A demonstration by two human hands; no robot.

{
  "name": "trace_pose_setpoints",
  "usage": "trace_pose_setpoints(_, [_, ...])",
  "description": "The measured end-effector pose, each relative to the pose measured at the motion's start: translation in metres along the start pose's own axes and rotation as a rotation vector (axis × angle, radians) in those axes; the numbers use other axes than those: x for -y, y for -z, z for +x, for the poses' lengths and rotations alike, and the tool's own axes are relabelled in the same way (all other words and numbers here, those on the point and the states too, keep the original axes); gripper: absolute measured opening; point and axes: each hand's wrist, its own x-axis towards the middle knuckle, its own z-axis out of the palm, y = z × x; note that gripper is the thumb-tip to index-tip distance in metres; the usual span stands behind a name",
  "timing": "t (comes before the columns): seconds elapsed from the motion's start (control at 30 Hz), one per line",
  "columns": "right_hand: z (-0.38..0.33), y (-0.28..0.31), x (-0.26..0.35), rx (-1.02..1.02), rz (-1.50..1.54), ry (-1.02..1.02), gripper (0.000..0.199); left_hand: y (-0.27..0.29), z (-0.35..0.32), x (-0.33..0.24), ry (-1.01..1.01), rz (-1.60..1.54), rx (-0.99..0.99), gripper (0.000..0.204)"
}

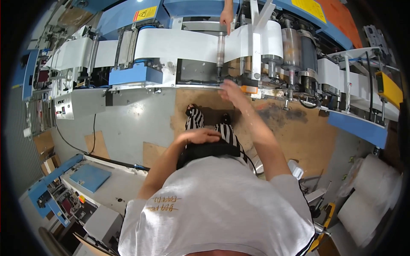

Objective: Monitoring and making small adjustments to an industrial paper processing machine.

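Observation:
My right hand (232, 91) reaches forward to the front edge of a blue and white printing machine, near the lower end of a metal roller (221, 49). Its fingers look apart, and I see nothing held in them. A white paper web (179, 45) runs across the rollers in front of me. My left hand (203, 135) lies flat at my waist, over a dark waistband and striped trousers, holding nothing. From the machine's far side, another person's hand (226, 18) points a finger down at the paper near the same roller.
A light upright metal bar (256, 53) crosses the web on the right, beside several dark rollers. Blue housings (136, 74) and a white control box (70, 104) stand at the left. Behind me are a machine bed with a blue plate (89, 177) and plastic-wrapped rolls (363, 213).

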Motion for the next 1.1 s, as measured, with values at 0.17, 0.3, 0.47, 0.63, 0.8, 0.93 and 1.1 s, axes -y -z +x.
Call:
trace_pose_setpoints(0.17, [0.157, 0.008, 0.007, -0.379, 0.190, 0.111, 0.036, 0.004, -0.029, 0.036, -0.020, -0.055, -0.114, 0.041])
trace_pose_setpoints(0.3, [0.198, 0.021, 0.015, -0.536, 0.424, 0.135, 0.028, 0.011, -0.054, 0.054, 0.076, -0.186, -0.148, 0.039])
trace_pose_setpoints(0.47, [0.226, 0.059, 0.007, -0.735, 0.410, -0.027, 0.052, 0.020, -0.061, 0.066, 0.152, -0.151, -0.202, 0.040])
trace_pose_setpoints(0.63, [0.233, 0.071, 0.002, -0.738, 0.366, -0.062, 0.043, 0.029, -0.066, 0.071, 0.119, -0.277, -0.239, 0.034])
trace_pose_setpoints(0.8, [0.233, 0.069, 0.003, -0.672, 0.330, -0.056, 0.011, 0.031, -0.067, 0.078, 0.083, -0.325, -0.291, 0.032])
trace_pose_setpoints(0.93, [0.240, 0.073, 0.001, -0.694, 0.320, -0.069, 0.011, 0.031, -0.067, 0.085, 0.070, -0.350, -0.299, 0.032])
trace_pose_setpoints(1.1, [0.222, 0.060, 0.012, -0.757, 0.346, -0.081, 0.014, 0.033, -0.068, 0.083, 0.111, -0.306, -0.288, 0.033])
